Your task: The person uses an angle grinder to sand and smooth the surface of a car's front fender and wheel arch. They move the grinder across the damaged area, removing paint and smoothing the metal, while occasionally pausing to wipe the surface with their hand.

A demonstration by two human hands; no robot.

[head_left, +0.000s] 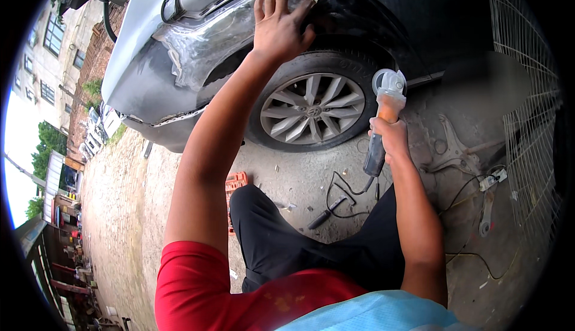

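Left hand, fingers spread flat, rests on the sanded car fender above the alloy wheel; feeling lightly along the bare patch would best reveal high spots. Right hand, fingers wrapped closed, holds one angle grinder clear of the panel (disc held away from it); one wheel shows.

Beside you on the concrete floor: an orange crate, a black hand tool, a metal suspension arm. A wire mesh fence stands right.
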